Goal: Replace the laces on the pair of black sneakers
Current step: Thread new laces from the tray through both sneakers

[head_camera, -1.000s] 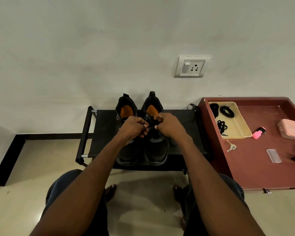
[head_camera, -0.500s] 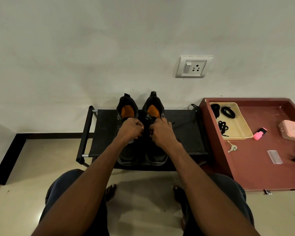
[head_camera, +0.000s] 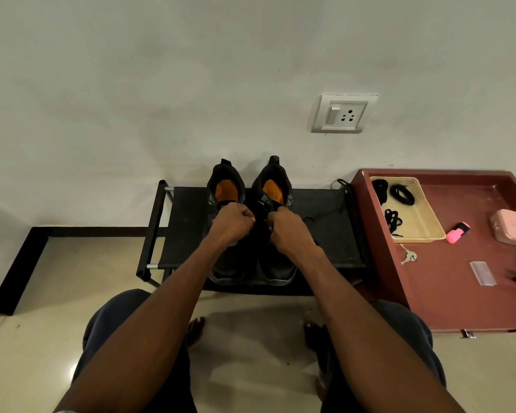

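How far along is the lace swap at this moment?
Done: nothing clearly finished; spare laces lie in the tray. In hand: left hand and right hand, fingers curled, work at the right sneaker; any lace they hold is hidden. Left: both sneakers, including the left sneaker, seemingly.

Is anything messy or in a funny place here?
A little. A black lace trails loose across the rack beside the sneakers, and a key lies outside the tray.
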The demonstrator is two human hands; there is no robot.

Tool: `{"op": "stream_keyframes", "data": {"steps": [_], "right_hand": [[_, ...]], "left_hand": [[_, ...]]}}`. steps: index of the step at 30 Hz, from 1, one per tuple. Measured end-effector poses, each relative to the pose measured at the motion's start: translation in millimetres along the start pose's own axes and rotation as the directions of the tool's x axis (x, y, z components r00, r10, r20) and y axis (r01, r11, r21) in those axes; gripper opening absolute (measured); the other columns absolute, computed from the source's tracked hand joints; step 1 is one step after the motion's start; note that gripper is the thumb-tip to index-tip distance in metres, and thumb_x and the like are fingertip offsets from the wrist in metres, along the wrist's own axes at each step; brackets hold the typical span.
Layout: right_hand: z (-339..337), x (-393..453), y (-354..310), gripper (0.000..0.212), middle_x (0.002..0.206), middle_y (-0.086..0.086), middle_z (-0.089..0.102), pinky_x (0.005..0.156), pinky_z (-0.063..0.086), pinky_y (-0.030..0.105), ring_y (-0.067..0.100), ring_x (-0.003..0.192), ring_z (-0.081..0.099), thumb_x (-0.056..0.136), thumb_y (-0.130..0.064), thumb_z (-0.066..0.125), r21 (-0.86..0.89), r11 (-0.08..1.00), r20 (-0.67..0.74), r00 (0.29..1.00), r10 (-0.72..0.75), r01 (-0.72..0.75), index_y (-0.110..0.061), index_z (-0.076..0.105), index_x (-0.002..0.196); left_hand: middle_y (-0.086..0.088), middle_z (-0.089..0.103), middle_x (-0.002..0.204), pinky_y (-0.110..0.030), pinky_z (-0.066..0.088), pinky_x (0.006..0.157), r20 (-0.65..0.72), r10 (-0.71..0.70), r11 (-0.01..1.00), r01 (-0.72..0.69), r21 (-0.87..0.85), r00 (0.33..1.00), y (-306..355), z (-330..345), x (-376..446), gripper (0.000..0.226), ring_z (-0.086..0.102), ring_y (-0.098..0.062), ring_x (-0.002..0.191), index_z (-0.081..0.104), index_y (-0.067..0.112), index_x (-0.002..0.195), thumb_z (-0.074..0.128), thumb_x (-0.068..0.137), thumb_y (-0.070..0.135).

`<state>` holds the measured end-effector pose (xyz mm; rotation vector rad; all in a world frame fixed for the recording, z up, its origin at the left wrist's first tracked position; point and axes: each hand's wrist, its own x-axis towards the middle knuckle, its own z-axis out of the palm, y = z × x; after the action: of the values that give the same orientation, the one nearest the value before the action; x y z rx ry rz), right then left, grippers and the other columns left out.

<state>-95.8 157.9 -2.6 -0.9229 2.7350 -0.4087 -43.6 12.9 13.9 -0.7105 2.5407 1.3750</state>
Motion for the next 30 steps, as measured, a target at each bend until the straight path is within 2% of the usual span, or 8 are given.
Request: {"op": "stream_keyframes", "data": {"steps": [3, 7, 9, 14, 18, 23, 28, 30], "right_hand": [[2.1, -2.8, 0.3, 0.012, 0.104, 0.013, 0.047, 0.069, 0.033, 0.037, 0.025, 0.077, 0.041, 0.091, 0.003, 0.047, 0.089, 0.996, 0.014, 1.0, 0.015, -0.016, -0.006, 0.052, 0.098], [-10.4, 2.0, 4.5, 0.016, 0.09, 0.012, 0.056, 0.061, 0.042, 0.041, 0.028, 0.074, 0.053, 0.09, 0.002, 0.042, 0.42, 0.892, -0.11, 0.966, 0.235, -0.169, -0.01, 0.048, 0.096], [-17.1, 4.6, 10.6, 0.017, 0.088, 0.013, 0.06, 0.063, 0.049, 0.042, 0.03, 0.075, 0.059, 0.094, -0.002, 0.042, 0.471, 0.861, -0.16, 0.941, 0.299, -0.194, -0.009, 0.055, 0.102], [-9.9, 2.7, 17.0, 0.011, 0.09, 0.013, 0.067, 0.071, 0.056, 0.038, 0.028, 0.08, 0.064, 0.095, -0.01, 0.061, 0.384, 0.9, -0.096, 0.961, 0.26, -0.205, -0.005, 0.071, 0.095], [-4.9, -1.1, 14.3, 0.018, 0.094, 0.011, 0.07, 0.074, 0.055, 0.039, 0.029, 0.085, 0.065, 0.095, -0.018, 0.06, 0.271, 0.947, -0.087, 0.976, 0.202, -0.172, -0.008, 0.074, 0.099], [-10.3, 1.0, 10.0, 0.031, 0.102, 0.009, 0.072, 0.074, 0.057, 0.039, 0.029, 0.082, 0.065, 0.094, -0.013, 0.051, 0.34, 0.918, -0.133, 0.956, 0.263, -0.206, -0.019, 0.074, 0.113], [-12.2, 1.0, 12.3, 0.014, 0.081, 0.004, 0.069, 0.061, 0.05, 0.03, 0.02, 0.069, 0.062, 0.094, -0.025, 0.067, 0.428, 0.876, -0.143, 0.94, 0.31, -0.224, -0.016, 0.072, 0.084], [-11.4, 1.0, 12.7, 0.013, 0.084, 0.007, 0.069, 0.062, 0.052, 0.033, 0.025, 0.072, 0.063, 0.095, -0.019, 0.061, 0.4, 0.887, -0.136, 0.942, 0.308, -0.232, -0.015, 0.07, 0.087]], "left_hand": [[-0.015, 0.07, 0.089, -0.035, 0.052, 0.068, 0.0, 0.008, 1.0, -0.008, -0.003, 1.0, 0.1, 0.9, 0.0, 0.017, 0.062, -0.023, 0.074, 0.066, 0.013, 0.084, 0.054, 0.094, 0.007], [-0.01, 0.07, 0.089, -0.03, 0.052, 0.065, 0.003, -0.002, 1.0, 0.002, -0.009, 1.0, -0.5, 0.4, 0.7, 0.015, 0.065, -0.019, 0.077, 0.067, 0.014, 0.089, 0.054, 0.096, 0.01], [-0.01, 0.07, 0.091, -0.028, 0.051, 0.062, 0.005, 0.0, 1.0, 0.0, -0.011, 1.0, -0.5, 1.3, 1.4, 0.014, 0.065, -0.018, 0.076, 0.066, 0.013, 0.091, 0.054, 0.096, 0.01], [-0.015, 0.07, 0.091, -0.036, 0.054, 0.07, -0.003, 0.018, 1.0, -0.018, -0.005, 1.0, -0.8, 3.7, 1.8, 0.013, 0.064, -0.024, 0.076, 0.068, 0.009, 0.092, 0.055, 0.095, 0.009], [-0.011, 0.071, 0.087, -0.042, 0.058, 0.073, -0.012, 0.035, 0.999, -0.035, 0.013, 0.999, -2.6, 4.3, 0.8, 0.015, 0.069, -0.029, 0.081, 0.067, 0.014, 0.087, 0.055, 0.095, 0.01], [-0.011, 0.071, 0.09, -0.029, 0.054, 0.063, -0.011, 0.012, 1.0, -0.012, -0.01, 1.0, -2.5, 7.4, 2.5, 0.015, 0.068, -0.022, 0.078, 0.069, 0.01, 0.095, 0.054, 0.097, 0.012], [-0.008, 0.071, 0.09, -0.025, 0.056, 0.063, -0.003, 0.019, 1.0, -0.019, 0.004, 1.0, -3.3, 11.8, 3.0, 0.015, 0.07, -0.022, 0.082, 0.07, 0.01, 0.098, 0.055, 0.098, 0.013], [-0.008, 0.071, 0.089, -0.029, 0.058, 0.068, -0.006, 0.024, 1.0, -0.024, 0.017, 1.0, -3.8, 13.3, 3.3, 0.015, 0.071, -0.022, 0.082, 0.07, 0.011, 0.097, 0.055, 0.097, 0.013]]}}
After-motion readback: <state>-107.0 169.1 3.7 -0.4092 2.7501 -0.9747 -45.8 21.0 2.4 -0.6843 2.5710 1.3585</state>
